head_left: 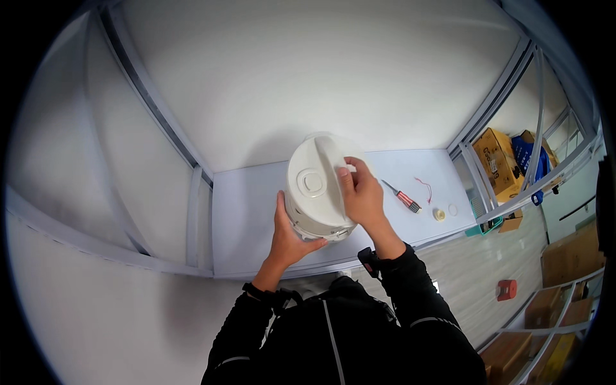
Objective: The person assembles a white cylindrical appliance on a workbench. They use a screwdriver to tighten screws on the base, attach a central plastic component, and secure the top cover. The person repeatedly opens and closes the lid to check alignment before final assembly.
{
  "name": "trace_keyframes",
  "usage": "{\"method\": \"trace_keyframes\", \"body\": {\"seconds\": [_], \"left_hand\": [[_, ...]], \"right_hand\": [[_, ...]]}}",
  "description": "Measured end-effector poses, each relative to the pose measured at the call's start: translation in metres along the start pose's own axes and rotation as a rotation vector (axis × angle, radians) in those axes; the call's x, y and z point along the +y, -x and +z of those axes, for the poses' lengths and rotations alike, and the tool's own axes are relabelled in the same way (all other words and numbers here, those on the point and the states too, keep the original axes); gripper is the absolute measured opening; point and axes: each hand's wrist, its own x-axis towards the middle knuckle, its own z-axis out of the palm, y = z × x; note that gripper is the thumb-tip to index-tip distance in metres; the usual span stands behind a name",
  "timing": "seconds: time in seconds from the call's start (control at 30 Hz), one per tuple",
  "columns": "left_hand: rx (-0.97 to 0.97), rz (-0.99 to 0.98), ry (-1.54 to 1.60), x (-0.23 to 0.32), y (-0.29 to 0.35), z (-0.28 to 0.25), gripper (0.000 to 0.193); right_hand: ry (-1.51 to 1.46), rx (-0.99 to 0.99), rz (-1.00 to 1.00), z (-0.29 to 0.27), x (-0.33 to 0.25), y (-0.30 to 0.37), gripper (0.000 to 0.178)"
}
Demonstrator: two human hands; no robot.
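A white, round, lidded appliance (314, 186) stands over the middle of the white table, its top turned up toward me. Its lid carries a round raised button (312, 183) and a curved ridge like a carrying handle. My left hand (289, 237) holds the lower left side, with the thumb along the front edge. On the right, my right hand (362, 192) grips the ridge, fingertips bent over it. The appliance's underside is hidden. To the right of it lie a screwdriver (407, 201) with a red and black handle, a thin red wire (426, 188) and a small cream-coloured round part (439, 214).
The white table (247, 205) meets a pale wall behind, between grey metal frame posts. A thin clear ring (453, 210) lies near its right end. Beyond that are cardboard boxes (495, 160), a teal basket (486, 226) and a red stool (506, 289) on the floor.
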Motion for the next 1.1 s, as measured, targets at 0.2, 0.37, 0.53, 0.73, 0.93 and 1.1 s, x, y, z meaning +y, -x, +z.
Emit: {"method": "trace_keyframes", "body": {"seconds": [0.2,0.37,0.53,0.73,0.93,1.1], "left_hand": [[-0.028,-0.028,-0.043,0.008,-0.001,-0.001,0.149],[0.050,0.101,-0.119,0.022,0.001,-0.006,0.117],[0.018,0.125,0.252,0.061,-0.013,0.001,0.089],[-0.080,-0.084,0.837,0.088,-0.013,0.049,0.064],[0.010,-0.271,0.990,0.088,-0.023,0.082,0.047],[-0.062,-0.351,1.183,0.104,-0.034,0.112,0.057]], "right_hand": [[-0.654,-0.007,0.011,-0.021,0.014,-0.007,0.043],[-1.600,-0.275,0.089,-0.057,0.032,0.021,0.050],[-1.819,-0.288,0.000,-0.052,0.063,0.055,0.052],[-1.535,-0.181,-0.088,-0.040,0.113,0.077,0.055],[-1.104,-0.072,-0.239,-0.050,0.161,0.076,0.058],[-0.746,0.017,-0.391,-0.070,0.204,0.072,0.061]]}}
